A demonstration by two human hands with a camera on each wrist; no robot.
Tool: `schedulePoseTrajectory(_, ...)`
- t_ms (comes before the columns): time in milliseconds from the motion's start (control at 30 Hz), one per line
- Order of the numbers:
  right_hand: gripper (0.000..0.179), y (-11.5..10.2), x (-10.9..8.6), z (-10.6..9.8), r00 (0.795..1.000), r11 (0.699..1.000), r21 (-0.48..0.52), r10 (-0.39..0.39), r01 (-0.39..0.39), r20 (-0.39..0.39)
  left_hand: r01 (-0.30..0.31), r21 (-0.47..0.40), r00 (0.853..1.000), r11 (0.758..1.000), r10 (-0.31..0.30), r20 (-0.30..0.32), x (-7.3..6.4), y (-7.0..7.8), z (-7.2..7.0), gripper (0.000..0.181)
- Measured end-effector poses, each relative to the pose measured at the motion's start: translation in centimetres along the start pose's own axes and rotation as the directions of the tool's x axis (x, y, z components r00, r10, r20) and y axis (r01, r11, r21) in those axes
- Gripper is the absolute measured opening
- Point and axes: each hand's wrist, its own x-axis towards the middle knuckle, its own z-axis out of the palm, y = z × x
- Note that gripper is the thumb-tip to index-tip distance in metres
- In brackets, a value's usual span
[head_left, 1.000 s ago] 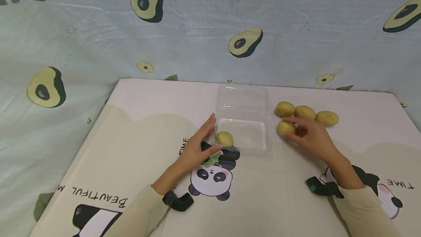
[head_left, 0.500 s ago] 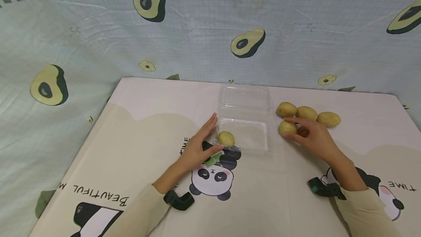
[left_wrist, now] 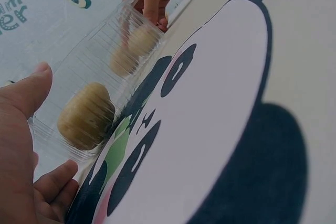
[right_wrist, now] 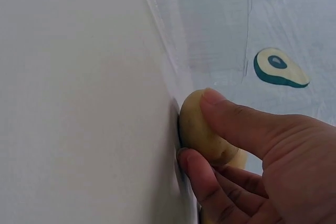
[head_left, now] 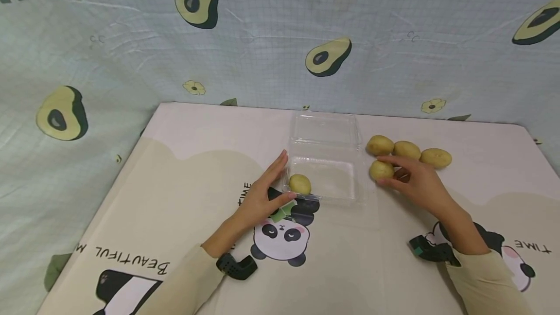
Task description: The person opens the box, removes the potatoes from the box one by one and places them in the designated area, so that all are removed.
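Note:
My right hand [head_left: 422, 183] pinches a small yellow potato [head_left: 380, 171] between thumb and fingers, at the right of a clear plastic clamshell box [head_left: 332, 179]. In the right wrist view this potato [right_wrist: 198, 129] appears at the table surface, with the thumb across its side. The box lies with its lid [head_left: 324, 128] folded back, away from me. Another potato [head_left: 300, 184] sits in its near left corner. My left hand [head_left: 260, 198] rests at that corner, its fingers extended along the left side and the thumb by the front edge.
Three more potatoes [head_left: 407, 149] lie in a row behind my right hand. The table [head_left: 341, 266] has a panda-printed cover. An avocado-printed cloth [head_left: 262, 23] hangs behind its far edge. Each wrist wears a black device [head_left: 236, 266].
The head view shifts slightly. Both hands, the box and the potatoes otherwise keep their places; my right hand has kept hold of the same potato.

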Motion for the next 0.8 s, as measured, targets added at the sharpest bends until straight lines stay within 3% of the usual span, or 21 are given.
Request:
schedulePoseTrajectory(433,0.049,0.03,0.00,0.08,1.000,1.000,0.016,0.007,-0.007,-0.014,-0.005,-0.013,1.000,1.000,0.005,-0.003,-0.01,0.05,0.03,0.080)
schedulePoseTrajectory(600,0.050,0.11,-0.06,-0.12,1.000,1.000,0.023,-0.006,0.006,0.011,-0.004,-0.013,1.000,1.000,0.004,-0.003,-0.01,0.08,0.03,0.080)
schedulePoseTrajectory(800,0.048,-0.03,-0.18,-0.48,0.999,1.000,0.005,0.029,-0.030,0.045,-0.002,-0.004,1.000,1.000,0.002,-0.002,-0.01,-0.06,0.06,0.080)
